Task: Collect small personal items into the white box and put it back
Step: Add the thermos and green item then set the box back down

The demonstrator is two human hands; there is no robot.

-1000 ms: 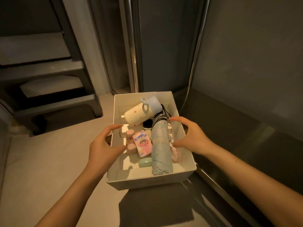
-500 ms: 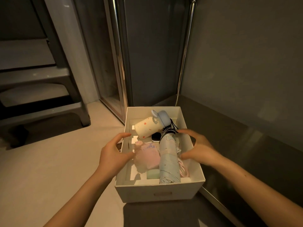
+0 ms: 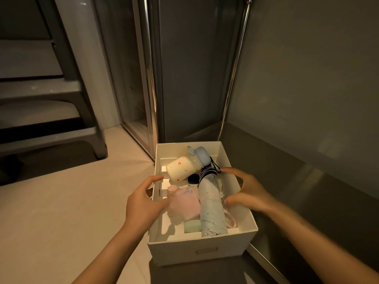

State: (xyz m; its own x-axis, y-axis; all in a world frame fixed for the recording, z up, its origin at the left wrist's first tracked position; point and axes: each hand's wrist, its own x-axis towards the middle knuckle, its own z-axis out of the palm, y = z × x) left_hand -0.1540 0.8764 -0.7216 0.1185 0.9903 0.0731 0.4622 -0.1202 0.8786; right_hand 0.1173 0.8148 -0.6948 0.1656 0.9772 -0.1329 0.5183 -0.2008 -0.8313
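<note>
**Head view**

1. The white box (image 3: 174, 253) stood on the pale floor (image 3: 61, 201), beside the edge of the dark compartment base (image 3: 307, 181). Judged purpose: this staged the box next to its likely storage place, so that only a short transfer remained.
2. The left hand (image 3: 143, 201) lay over the left wall and the right hand (image 3: 248, 193) over the right wall. Each hand formed an open C, with thumb and forefinger spread apart. Neither hand showed a closed grasp, and contact with the walls could not be confirmed. The symmetrical placement suited a balanced two-sided lift.
3. Contents lay flat and below the rim, which probably kept them from tipping out:
   - a cream bottle (image 3: 182, 168), a smooth cylinder with small red marks and a pale blue cap, lay across the far end
   - a folded umbrella (image 3: 211, 206) of soft, pale blue fabric lay lengthwise in a long tube shape
   - a pink packet (image 3: 186, 203), flat and blurred, lay left of the umbrella
   - a green oval item (image 3: 192, 226), rounded and matt, lay near the front wall
   - a dark flat device (image 3: 193, 179), glossy, lay partly under the bottle
4. The box was rectangular with stiff, matt walls and a slot handle in the front wall. A chrome pole (image 3: 235, 78), polished and reflective, stood at the compartment corner
</note>
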